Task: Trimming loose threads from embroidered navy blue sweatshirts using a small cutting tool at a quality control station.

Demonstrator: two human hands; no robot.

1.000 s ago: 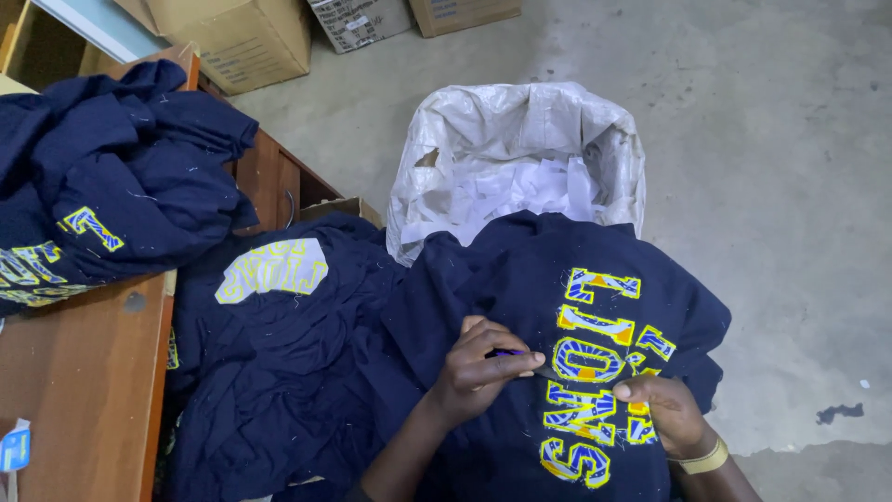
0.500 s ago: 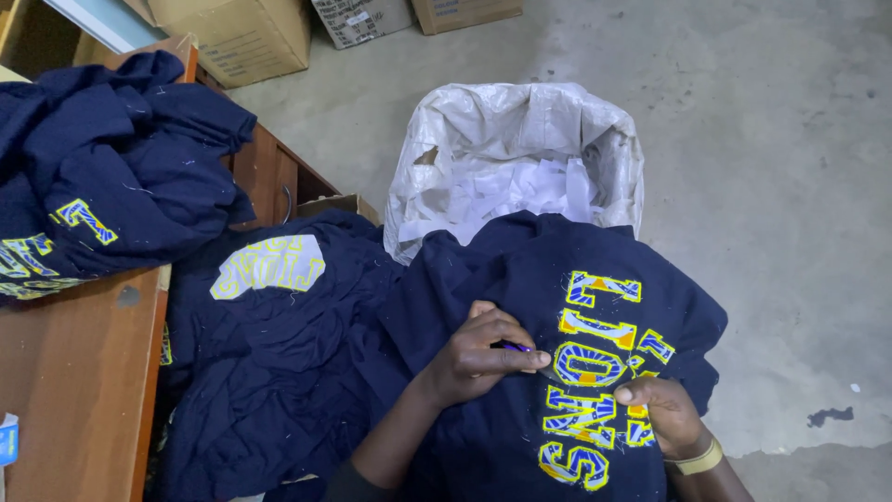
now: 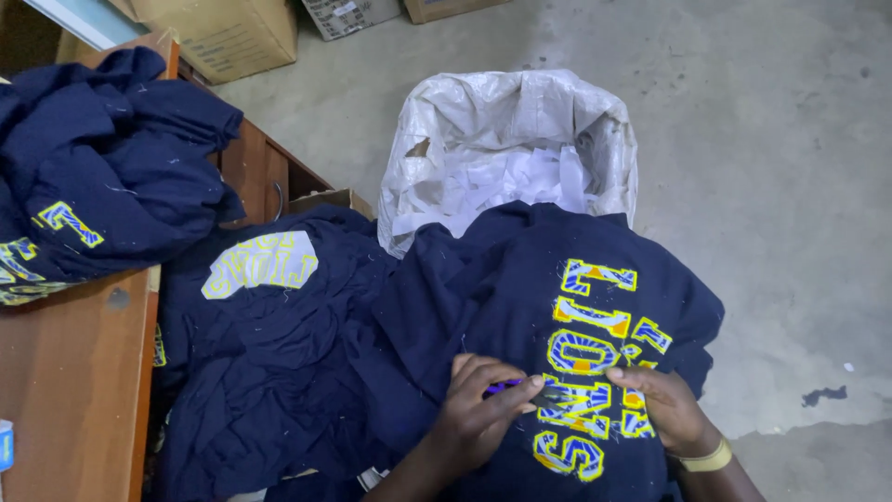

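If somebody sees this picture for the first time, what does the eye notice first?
The bright yellow and blue lettering on the navy garment at centre. There the left hand holds a small purple tool and the right hand presses the cloth. Behind stands a white sack of white scraps.

Left hand (image 3: 478, 414) curled, fingers pinched; right hand (image 3: 664, 404) flat, fingertips meeting it.
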